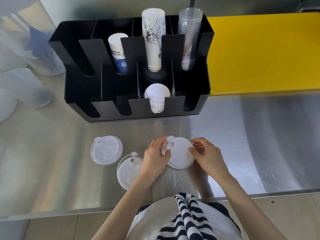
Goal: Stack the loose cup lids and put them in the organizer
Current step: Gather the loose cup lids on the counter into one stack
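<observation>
Both hands hold a small stack of translucent white cup lids (180, 154) just above the steel counter. My left hand (155, 157) pinches its left rim and my right hand (206, 155) pinches its right rim. Two loose lids lie to the left: one (106, 149) flat on the counter, another (129, 170) partly under my left wrist. The black organizer (81, 84) stands behind, with a stack of white lids (156, 97) in a front slot.
The organizer's back row holds a short paper cup stack (118, 52), a tall printed paper cup stack (153, 40) and clear plastic cups (189, 38). A yellow board (263, 54) lies at the right. Translucent containers (22, 87) stand at the left.
</observation>
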`<act>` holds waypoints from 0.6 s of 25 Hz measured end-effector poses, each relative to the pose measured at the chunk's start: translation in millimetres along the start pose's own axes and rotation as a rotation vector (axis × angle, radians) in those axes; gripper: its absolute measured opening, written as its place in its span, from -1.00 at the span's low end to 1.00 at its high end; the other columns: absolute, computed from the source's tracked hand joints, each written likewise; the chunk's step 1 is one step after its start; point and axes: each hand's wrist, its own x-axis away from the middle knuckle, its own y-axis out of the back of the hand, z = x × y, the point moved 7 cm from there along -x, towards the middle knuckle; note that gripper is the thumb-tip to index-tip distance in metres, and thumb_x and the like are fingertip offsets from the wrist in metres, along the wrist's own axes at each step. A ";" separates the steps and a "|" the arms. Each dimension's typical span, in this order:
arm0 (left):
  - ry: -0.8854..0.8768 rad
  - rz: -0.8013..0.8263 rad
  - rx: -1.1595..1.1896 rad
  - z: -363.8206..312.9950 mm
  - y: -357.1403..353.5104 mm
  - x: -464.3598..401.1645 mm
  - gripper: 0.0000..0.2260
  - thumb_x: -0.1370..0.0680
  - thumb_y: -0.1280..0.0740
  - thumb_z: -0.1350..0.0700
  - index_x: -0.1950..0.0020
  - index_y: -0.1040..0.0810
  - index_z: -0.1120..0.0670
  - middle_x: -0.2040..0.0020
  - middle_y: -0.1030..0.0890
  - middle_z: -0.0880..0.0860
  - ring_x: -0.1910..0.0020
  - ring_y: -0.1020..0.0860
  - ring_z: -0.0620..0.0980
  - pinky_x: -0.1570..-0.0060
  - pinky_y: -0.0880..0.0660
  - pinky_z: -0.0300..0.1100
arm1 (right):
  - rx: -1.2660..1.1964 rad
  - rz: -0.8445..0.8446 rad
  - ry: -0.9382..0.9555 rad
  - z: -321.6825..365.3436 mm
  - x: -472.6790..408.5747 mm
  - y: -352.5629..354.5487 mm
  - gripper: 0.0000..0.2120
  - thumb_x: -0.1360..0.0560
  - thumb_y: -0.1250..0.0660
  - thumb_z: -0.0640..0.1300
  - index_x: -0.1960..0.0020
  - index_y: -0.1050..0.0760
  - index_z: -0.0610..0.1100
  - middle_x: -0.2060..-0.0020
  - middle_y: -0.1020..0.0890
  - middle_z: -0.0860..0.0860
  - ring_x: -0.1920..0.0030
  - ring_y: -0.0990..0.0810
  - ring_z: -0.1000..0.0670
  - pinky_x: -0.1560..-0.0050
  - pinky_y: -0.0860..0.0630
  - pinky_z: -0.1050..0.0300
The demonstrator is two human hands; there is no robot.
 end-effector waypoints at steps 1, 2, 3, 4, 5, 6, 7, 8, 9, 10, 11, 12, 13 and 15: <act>-0.005 0.002 0.001 -0.6 0.0 0.1 -0.65 -0.45 -0.27 0.26 -0.22 -0.47 0.04 -0.09 -0.58 0.12 -0.06 -0.56 0.07 0.05 -0.34 -0.36 | 0.010 -0.003 -0.003 -0.9 0.2 0.3 -0.82 -0.46 -0.30 -0.18 -0.07 -0.50 -0.15 0.09 -0.56 -0.03 0.15 -0.49 0.03 0.28 -0.29 0.71; -0.010 0.002 0.007 -1.4 -0.1 0.6 -0.65 -0.45 -0.26 0.27 -0.21 -0.48 0.04 -0.10 -0.58 0.11 -0.07 -0.56 0.06 -0.01 -0.38 -0.30 | 0.021 -0.004 -0.005 -1.7 0.6 0.6 -0.82 -0.46 -0.30 -0.18 -0.07 -0.50 -0.15 0.06 -0.57 -0.06 0.15 -0.49 0.03 0.26 -0.30 0.70; -0.015 0.002 0.012 -2.5 -0.4 0.8 -0.65 -0.45 -0.25 0.28 -0.20 -0.48 0.03 -0.10 -0.59 0.11 -0.07 -0.56 0.06 -0.06 -0.41 -0.24 | 0.027 -0.005 -0.007 -2.7 1.1 1.1 -0.81 -0.46 -0.30 -0.18 -0.07 -0.50 -0.15 0.03 -0.58 -0.08 0.15 -0.49 0.02 0.26 -0.31 0.70; -0.020 -0.001 0.014 -3.8 -0.5 0.7 -0.66 -0.45 -0.25 0.28 -0.20 -0.48 0.03 -0.10 -0.59 0.11 -0.07 -0.56 0.05 -0.08 -0.43 -0.21 | 0.030 -0.008 -0.007 -3.3 1.6 1.7 -0.81 -0.47 -0.29 -0.18 -0.08 -0.50 -0.16 0.00 -0.59 -0.11 0.14 -0.49 0.02 0.26 -0.33 0.68; -0.024 -0.005 0.011 -5.0 -0.5 0.3 -0.66 -0.46 -0.24 0.28 -0.19 -0.48 0.03 -0.10 -0.59 0.11 -0.07 -0.55 0.06 -0.09 -0.43 -0.20 | 0.030 -0.011 -0.008 -3.9 2.3 2.1 -0.81 -0.48 -0.28 -0.17 -0.08 -0.50 -0.16 -0.03 -0.60 -0.12 0.14 -0.48 0.03 0.27 -0.35 0.63; -0.028 -0.008 0.004 -6.6 -0.8 -1.0 -0.67 -0.46 -0.24 0.28 -0.19 -0.48 0.04 -0.10 -0.59 0.11 -0.07 -0.55 0.06 -0.09 -0.41 -0.20 | 0.027 -0.013 -0.010 -4.1 3.0 2.7 -0.80 -0.49 -0.27 -0.16 -0.09 -0.49 -0.16 -0.04 -0.60 -0.13 0.14 -0.48 0.03 0.27 -0.36 0.57; -0.035 -0.008 -0.008 -8.6 -0.8 -3.0 -0.67 -0.47 -0.23 0.27 -0.20 -0.48 0.04 -0.11 -0.59 0.11 -0.08 -0.54 0.07 -0.09 -0.40 -0.20 | 0.022 -0.013 -0.014 -4.5 3.4 3.0 -0.80 -0.49 -0.26 -0.15 -0.09 -0.49 -0.16 -0.05 -0.61 -0.13 0.13 -0.48 0.03 0.25 -0.36 0.49; -0.041 -0.004 -0.023 -10.5 -1.1 -5.7 -0.67 -0.47 -0.23 0.28 -0.20 -0.48 0.05 -0.12 -0.59 0.11 -0.09 -0.53 0.07 -0.10 -0.39 -0.20 | 0.017 -0.012 -0.020 -5.1 3.4 3.1 -0.80 -0.50 -0.25 -0.13 -0.10 -0.49 -0.16 -0.05 -0.61 -0.13 0.13 -0.48 0.03 0.19 -0.35 0.41; -0.044 0.002 -0.035 -12.0 -1.2 -8.2 -0.67 -0.47 -0.22 0.28 -0.21 -0.48 0.06 -0.14 -0.59 0.10 -0.11 -0.52 0.08 -0.12 -0.38 -0.18 | 0.015 -0.009 -0.026 -5.9 3.0 2.6 -0.80 -0.50 -0.24 -0.13 -0.09 -0.49 -0.16 -0.05 -0.62 -0.13 0.14 -0.48 0.03 0.12 -0.35 0.34; -0.044 0.009 -0.041 -12.7 -1.0 -10.0 -0.67 -0.47 -0.21 0.28 -0.21 -0.48 0.06 -0.14 -0.59 0.09 -0.12 -0.52 0.09 -0.14 -0.39 -0.16 | 0.015 -0.003 -0.028 -6.5 2.7 1.6 -0.80 -0.50 -0.24 -0.13 -0.09 -0.49 -0.15 -0.04 -0.62 -0.13 0.14 -0.49 0.02 0.07 -0.35 0.30; -0.042 0.017 -0.043 -12.7 -1.1 -11.2 -0.67 -0.48 -0.20 0.28 -0.20 -0.48 0.06 -0.15 -0.59 0.08 -0.13 -0.51 0.09 -0.16 -0.39 -0.14 | 0.017 0.002 -0.028 -6.9 2.4 0.6 -0.80 -0.50 -0.24 -0.13 -0.09 -0.50 -0.16 -0.04 -0.62 -0.13 0.13 -0.49 0.01 0.04 -0.35 0.27; -0.041 0.027 -0.046 -12.2 -1.6 -11.7 -0.67 -0.48 -0.20 0.28 -0.20 -0.48 0.05 -0.16 -0.59 0.08 -0.14 -0.51 0.09 -0.17 -0.40 -0.14 | 0.022 0.004 -0.026 -7.3 2.2 -0.1 -0.80 -0.50 -0.24 -0.14 -0.09 -0.50 -0.16 -0.04 -0.62 -0.13 0.13 -0.49 0.01 0.03 -0.36 0.26; -0.040 0.038 -0.053 -11.5 -2.7 -12.2 -0.68 -0.48 -0.19 0.27 -0.20 -0.49 0.04 -0.16 -0.59 0.07 -0.14 -0.51 0.08 -0.16 -0.40 -0.16 | 0.029 0.003 -0.022 -7.9 2.1 -0.4 -0.81 -0.50 -0.25 -0.14 -0.08 -0.50 -0.16 -0.04 -0.62 -0.14 0.13 -0.49 0.02 0.03 -0.36 0.25; -0.039 0.050 -0.069 -9.3 -4.9 -12.4 -0.68 -0.49 -0.19 0.27 -0.19 -0.49 0.04 -0.17 -0.59 0.06 -0.15 -0.51 0.06 -0.10 -0.36 -0.23 | 0.038 0.003 -0.016 -8.5 1.8 -1.4 -0.81 -0.49 -0.25 -0.15 -0.07 -0.51 -0.17 -0.03 -0.62 -0.14 0.13 -0.49 0.02 0.02 -0.38 0.25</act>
